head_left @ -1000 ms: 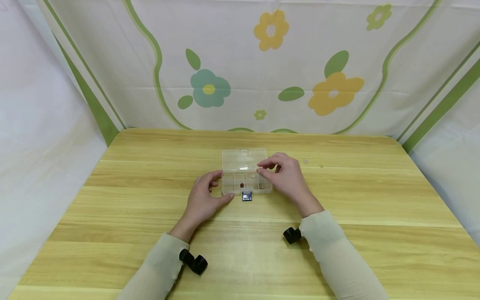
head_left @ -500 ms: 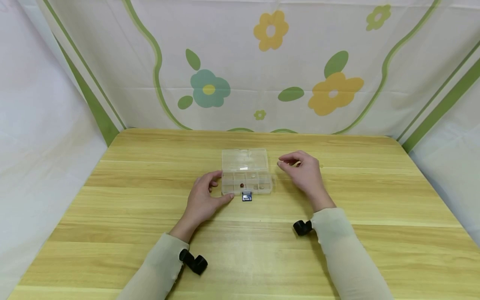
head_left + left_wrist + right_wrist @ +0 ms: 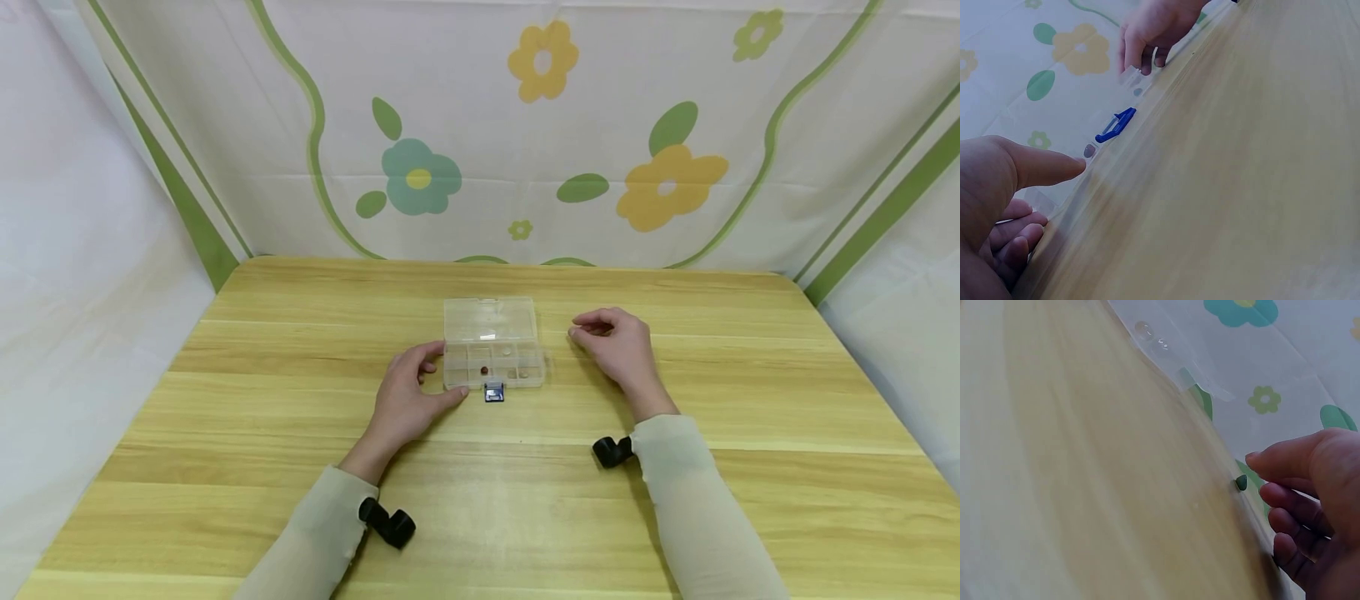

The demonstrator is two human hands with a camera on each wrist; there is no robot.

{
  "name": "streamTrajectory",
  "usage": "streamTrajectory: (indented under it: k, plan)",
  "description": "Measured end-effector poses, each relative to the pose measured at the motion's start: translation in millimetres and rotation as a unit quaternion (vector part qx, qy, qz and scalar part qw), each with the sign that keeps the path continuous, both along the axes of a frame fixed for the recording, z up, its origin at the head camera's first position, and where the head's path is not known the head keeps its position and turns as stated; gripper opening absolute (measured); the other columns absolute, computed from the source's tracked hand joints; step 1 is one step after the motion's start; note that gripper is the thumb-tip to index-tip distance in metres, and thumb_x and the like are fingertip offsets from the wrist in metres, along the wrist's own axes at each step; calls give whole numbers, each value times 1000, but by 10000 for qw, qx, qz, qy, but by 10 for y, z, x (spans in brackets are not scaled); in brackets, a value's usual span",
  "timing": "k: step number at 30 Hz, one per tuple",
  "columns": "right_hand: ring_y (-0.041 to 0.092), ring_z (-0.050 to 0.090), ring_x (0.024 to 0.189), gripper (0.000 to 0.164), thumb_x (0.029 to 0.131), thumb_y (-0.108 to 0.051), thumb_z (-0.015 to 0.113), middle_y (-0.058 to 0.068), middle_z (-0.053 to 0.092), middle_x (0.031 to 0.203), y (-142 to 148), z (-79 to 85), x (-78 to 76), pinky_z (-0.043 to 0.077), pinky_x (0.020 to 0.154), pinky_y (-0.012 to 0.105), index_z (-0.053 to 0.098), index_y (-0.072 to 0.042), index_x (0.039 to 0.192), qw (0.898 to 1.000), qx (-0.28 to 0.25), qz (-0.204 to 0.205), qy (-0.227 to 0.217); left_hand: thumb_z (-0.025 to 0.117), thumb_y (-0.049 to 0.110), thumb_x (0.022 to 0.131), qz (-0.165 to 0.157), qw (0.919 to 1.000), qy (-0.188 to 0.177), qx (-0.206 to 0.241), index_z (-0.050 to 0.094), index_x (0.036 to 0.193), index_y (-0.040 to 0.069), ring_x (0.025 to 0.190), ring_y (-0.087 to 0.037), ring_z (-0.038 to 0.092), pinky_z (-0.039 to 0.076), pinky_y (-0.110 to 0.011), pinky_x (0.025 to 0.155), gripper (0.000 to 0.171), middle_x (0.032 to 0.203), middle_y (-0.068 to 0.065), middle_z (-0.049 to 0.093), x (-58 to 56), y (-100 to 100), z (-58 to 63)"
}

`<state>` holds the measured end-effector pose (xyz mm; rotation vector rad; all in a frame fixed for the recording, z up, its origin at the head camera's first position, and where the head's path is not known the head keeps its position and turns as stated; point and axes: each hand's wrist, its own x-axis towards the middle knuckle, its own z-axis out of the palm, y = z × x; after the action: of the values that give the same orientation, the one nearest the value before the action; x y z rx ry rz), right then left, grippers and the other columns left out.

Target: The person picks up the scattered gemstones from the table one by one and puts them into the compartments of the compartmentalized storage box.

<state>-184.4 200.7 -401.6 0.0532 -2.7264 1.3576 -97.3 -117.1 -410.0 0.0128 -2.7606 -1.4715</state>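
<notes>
A clear plastic compartment box (image 3: 488, 321) with a blue latch (image 3: 494, 392) stands on the table, its lid up at the back. Inside lie a dark red bead-like piece (image 3: 483, 371) and several pale ones, among them a round one (image 3: 507, 351). My left hand (image 3: 405, 398) holds the box's left end, thumb at the front edge and fingers along the side. Right of the box is my right hand (image 3: 618, 346), fingers loosely bent with a gap between thumb and index finger. Just by those fingertips shows a small dark green piece (image 3: 1242, 482) in the right wrist view.
The wood-grain table (image 3: 480, 500) reaches back to a hanging cloth (image 3: 480, 125) with printed flowers. More cloth hangs at both sides. Black wrist cameras (image 3: 387, 523) sit on both sleeves.
My right hand has moved right, away from the box, and now covers the spot where small pieces lay on the table. The left hand and the box have stayed put.
</notes>
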Motion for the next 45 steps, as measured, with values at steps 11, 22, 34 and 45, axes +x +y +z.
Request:
streamTrajectory:
  k: [11, 22, 34, 45]
  plan:
    - [31, 66, 106, 28, 98, -24, 80, 15, 71, 122, 37, -34, -19, 53, 94, 44, 80, -8, 120, 9992, 336, 121, -174, 90, 26, 88, -11, 10000, 44, 2, 57, 154, 11, 120, -28, 57, 46, -43, 101, 75, 143, -9, 64, 2, 7, 11]
    - [32, 65, 108, 27, 98, -24, 79, 15, 70, 120, 34, -56, -17, 54, 97, 50, 80, -8, 120, 9986, 493, 165, -91, 89, 27, 89, 7, 10000, -19, -34, 57, 154, 12, 119, -27, 57, 46, -43, 101, 75, 142, -9, 63, 0, 5, 2]
    - [31, 63, 104, 21, 100, -24, 78, 14, 69, 116, 17, -65, -21, 52, 93, 48, 80, -9, 114, 9975, 664, 230, 22, 89, 26, 88, -16, 10000, -6, -20, 57, 154, 12, 120, -28, 56, 46, -43, 101, 74, 142, -9, 63, 0, -1, 5]
    - [30, 64, 100, 19, 100, -23, 77, 13, 69, 112, 16, -65, -14, 52, 90, 45, 81, -9, 112, 9976, 657, 228, 71, 89, 26, 88, -39, 10000, 24, -16, 57, 154, 12, 120, -28, 56, 46, -43, 101, 74, 143, -9, 63, 1, -2, 3]
